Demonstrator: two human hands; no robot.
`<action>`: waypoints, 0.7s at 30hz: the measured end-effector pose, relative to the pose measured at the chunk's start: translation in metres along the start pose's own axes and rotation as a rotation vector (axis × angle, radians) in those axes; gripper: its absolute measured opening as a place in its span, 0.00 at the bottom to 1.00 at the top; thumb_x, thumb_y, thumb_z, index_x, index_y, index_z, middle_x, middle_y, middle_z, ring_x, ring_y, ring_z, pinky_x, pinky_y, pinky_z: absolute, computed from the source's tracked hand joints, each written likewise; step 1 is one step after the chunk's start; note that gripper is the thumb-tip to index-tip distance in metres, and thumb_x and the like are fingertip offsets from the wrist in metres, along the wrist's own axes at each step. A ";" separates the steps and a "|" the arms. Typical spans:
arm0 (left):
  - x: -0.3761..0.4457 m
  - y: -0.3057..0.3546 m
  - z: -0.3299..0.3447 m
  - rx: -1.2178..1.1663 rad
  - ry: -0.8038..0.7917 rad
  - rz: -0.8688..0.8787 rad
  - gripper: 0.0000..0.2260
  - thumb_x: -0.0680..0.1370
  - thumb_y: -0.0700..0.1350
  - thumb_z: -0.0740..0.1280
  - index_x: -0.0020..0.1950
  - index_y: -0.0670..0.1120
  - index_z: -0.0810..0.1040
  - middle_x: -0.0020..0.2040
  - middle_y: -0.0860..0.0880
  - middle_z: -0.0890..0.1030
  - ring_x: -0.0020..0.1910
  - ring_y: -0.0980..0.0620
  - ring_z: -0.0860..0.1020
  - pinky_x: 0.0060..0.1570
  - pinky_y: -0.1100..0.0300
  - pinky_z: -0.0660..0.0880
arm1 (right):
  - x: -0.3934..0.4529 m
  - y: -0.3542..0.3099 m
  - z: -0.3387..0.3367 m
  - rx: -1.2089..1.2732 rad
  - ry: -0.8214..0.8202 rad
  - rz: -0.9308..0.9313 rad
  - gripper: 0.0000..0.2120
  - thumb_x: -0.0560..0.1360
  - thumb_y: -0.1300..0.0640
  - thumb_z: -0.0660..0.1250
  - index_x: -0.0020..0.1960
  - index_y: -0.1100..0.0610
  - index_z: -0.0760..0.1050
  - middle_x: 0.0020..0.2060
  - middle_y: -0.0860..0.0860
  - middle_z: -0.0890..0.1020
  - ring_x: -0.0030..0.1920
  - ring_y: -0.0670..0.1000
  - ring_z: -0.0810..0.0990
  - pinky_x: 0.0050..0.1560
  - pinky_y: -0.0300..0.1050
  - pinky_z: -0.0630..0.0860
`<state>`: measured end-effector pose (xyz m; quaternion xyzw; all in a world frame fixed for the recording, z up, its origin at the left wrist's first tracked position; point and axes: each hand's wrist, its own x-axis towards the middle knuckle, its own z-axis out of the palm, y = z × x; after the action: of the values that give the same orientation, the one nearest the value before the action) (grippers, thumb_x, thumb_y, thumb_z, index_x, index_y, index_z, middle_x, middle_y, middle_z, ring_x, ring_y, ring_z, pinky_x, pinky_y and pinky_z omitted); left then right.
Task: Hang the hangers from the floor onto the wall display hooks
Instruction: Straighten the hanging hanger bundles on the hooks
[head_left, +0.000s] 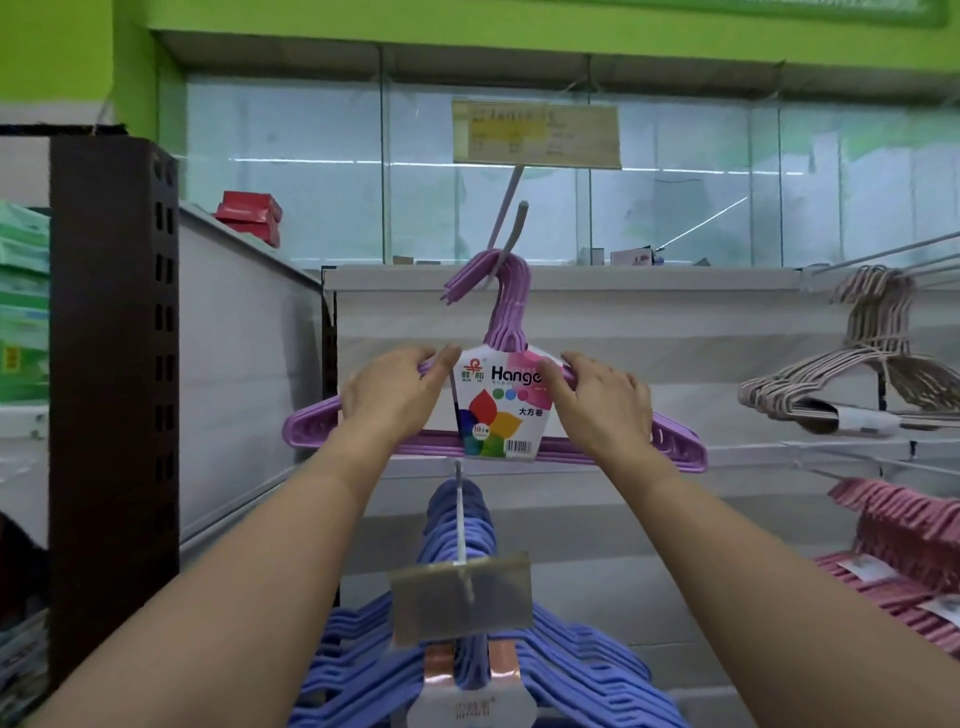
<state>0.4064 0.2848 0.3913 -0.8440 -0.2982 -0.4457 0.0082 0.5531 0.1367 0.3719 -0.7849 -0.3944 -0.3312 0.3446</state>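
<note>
White slatted display wall (649, 332) fills this shop aisle, and nearest, low on one hook, hangs a thick bunch of blue hangers (571, 670) behind a price tag (462, 597). Above it, the left hand (395, 395) and right hand (602, 400) each curl their fingers round a shoulder of one labelled bundle of purple hangers (311, 426), whose necks loop over the upper display hook (511, 244). Two more bunches hang at right: pink hangers (904, 540) low, beige hangers (872, 364) higher.

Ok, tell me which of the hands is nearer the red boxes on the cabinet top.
Left. The left hand grips the purple hanger pack on its left shoulder, below-right of the red boxes; the right hand is farther right, on the pack's other shoulder.
</note>
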 end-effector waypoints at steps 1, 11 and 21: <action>0.005 0.001 0.000 0.019 -0.036 0.008 0.33 0.74 0.70 0.42 0.67 0.55 0.73 0.60 0.49 0.79 0.58 0.47 0.76 0.50 0.52 0.72 | 0.004 -0.003 -0.003 -0.005 -0.025 -0.021 0.32 0.77 0.34 0.43 0.68 0.51 0.70 0.61 0.51 0.78 0.62 0.54 0.74 0.67 0.53 0.62; 0.017 0.005 0.015 0.040 -0.077 -0.007 0.34 0.74 0.72 0.44 0.65 0.53 0.75 0.54 0.47 0.80 0.52 0.45 0.77 0.45 0.53 0.74 | 0.038 0.003 0.007 0.089 -0.165 -0.020 0.24 0.81 0.39 0.46 0.57 0.52 0.73 0.49 0.52 0.81 0.48 0.53 0.77 0.49 0.49 0.73; 0.011 0.013 0.028 0.020 -0.036 -0.036 0.30 0.77 0.68 0.45 0.67 0.52 0.71 0.55 0.46 0.80 0.52 0.44 0.77 0.44 0.53 0.73 | 0.030 -0.008 0.019 0.094 0.081 0.098 0.24 0.80 0.38 0.51 0.63 0.53 0.73 0.56 0.51 0.78 0.58 0.53 0.74 0.63 0.51 0.64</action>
<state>0.4384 0.2874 0.3855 -0.8462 -0.3180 -0.4277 0.0030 0.5653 0.1667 0.3875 -0.7723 -0.3563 -0.3264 0.4124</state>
